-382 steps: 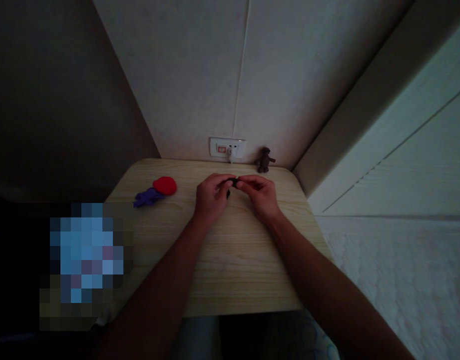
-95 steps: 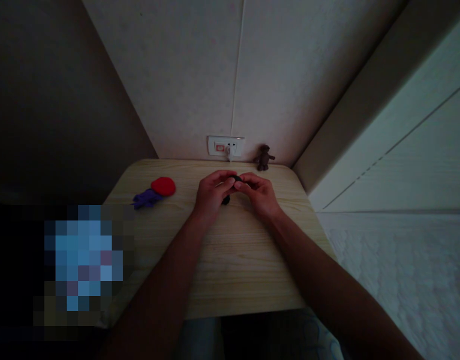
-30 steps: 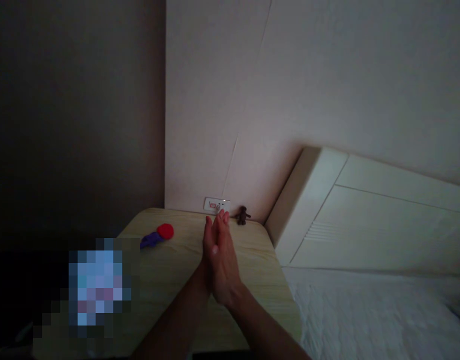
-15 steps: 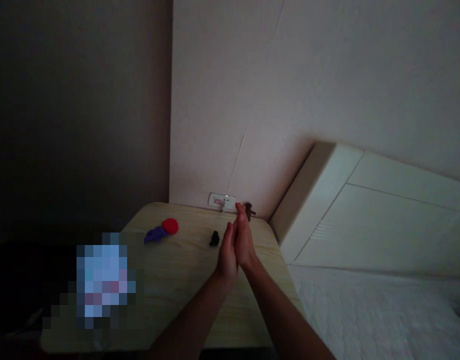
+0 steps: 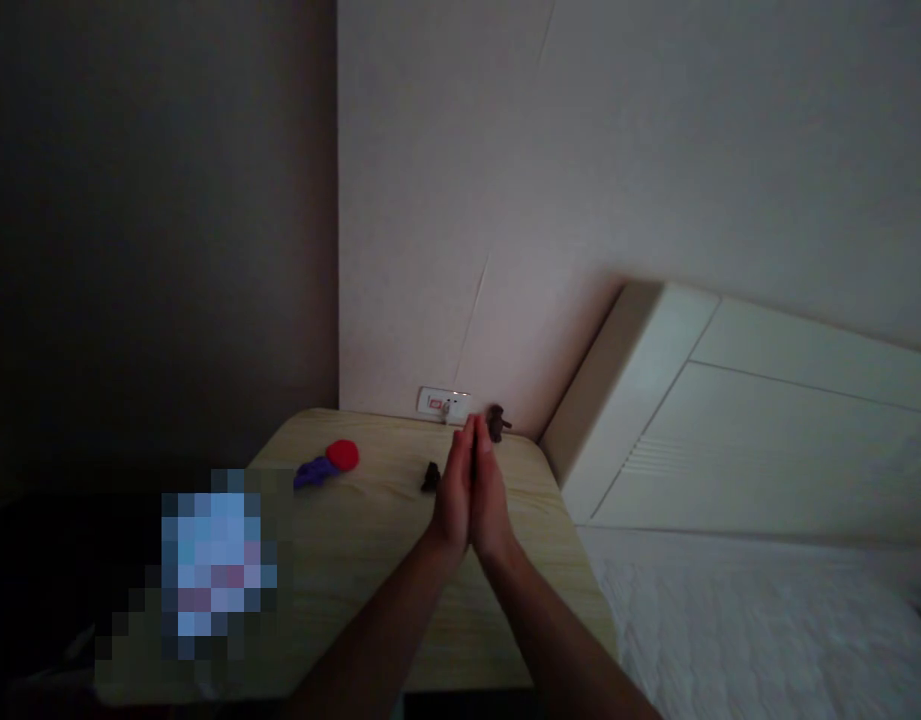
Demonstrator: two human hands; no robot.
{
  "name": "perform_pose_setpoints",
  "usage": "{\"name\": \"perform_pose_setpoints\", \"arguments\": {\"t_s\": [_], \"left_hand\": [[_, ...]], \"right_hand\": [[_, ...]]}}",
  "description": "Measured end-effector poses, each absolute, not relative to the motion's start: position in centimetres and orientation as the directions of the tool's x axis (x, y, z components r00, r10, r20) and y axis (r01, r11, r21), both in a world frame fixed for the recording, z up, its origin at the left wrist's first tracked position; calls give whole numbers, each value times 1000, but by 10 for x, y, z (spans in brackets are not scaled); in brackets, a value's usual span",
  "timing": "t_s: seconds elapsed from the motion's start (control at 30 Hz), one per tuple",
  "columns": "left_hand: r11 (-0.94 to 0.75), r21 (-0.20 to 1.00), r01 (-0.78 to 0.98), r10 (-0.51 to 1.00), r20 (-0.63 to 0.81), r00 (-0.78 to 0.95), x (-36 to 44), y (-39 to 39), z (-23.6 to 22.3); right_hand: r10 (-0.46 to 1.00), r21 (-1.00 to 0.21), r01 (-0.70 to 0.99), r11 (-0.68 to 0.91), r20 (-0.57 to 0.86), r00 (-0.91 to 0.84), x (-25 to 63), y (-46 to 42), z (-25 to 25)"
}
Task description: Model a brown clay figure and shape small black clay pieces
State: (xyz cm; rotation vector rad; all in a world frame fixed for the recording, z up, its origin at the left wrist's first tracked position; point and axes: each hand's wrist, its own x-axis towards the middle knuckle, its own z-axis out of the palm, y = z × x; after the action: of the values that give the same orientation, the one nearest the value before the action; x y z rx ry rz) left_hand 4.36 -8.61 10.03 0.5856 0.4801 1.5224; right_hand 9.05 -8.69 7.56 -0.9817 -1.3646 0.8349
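My left hand and my right hand are pressed flat together, palm to palm, fingers stretched up, above the light wooden table. Whatever may lie between the palms is hidden. A small black lump lies on the table just left of my left hand. Further left sit a red disc and a purple piece, touching each other. A small brown figure stands at the table's back edge, just beyond my fingertips.
A white wall socket with a plug sits on the wall behind the table. A white headboard and a bed with a white cover are on the right. A blurred-out patch covers the table's left front.
Earlier both hands pinched a small black piece over the table. Now they are pressed palm to palm, slid slightly against each other since half a second ago. My head has lifted.
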Motion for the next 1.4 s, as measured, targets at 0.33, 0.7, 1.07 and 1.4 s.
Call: {"name": "perform_pose_setpoints", "arguments": {"t_s": [0.33,0.7,1.07,1.4], "left_hand": [[112,498,-860,990,17,138,52,-112,87],[-26,556,-830,998,-30,-52,30,-64,75],[166,662,-731,973,13,232,61,-98,47],[87,828,-554,985,10,169,27,-64,43]], "right_hand": [[923,-944,92,317,329,201,116,-18,71],[879,-884,17,467,462,-115,75,-122,60],[898,-965,9,263,248,364,151,-9,45],[950,-934,-237,269,218,222,154,-4,43]]}}
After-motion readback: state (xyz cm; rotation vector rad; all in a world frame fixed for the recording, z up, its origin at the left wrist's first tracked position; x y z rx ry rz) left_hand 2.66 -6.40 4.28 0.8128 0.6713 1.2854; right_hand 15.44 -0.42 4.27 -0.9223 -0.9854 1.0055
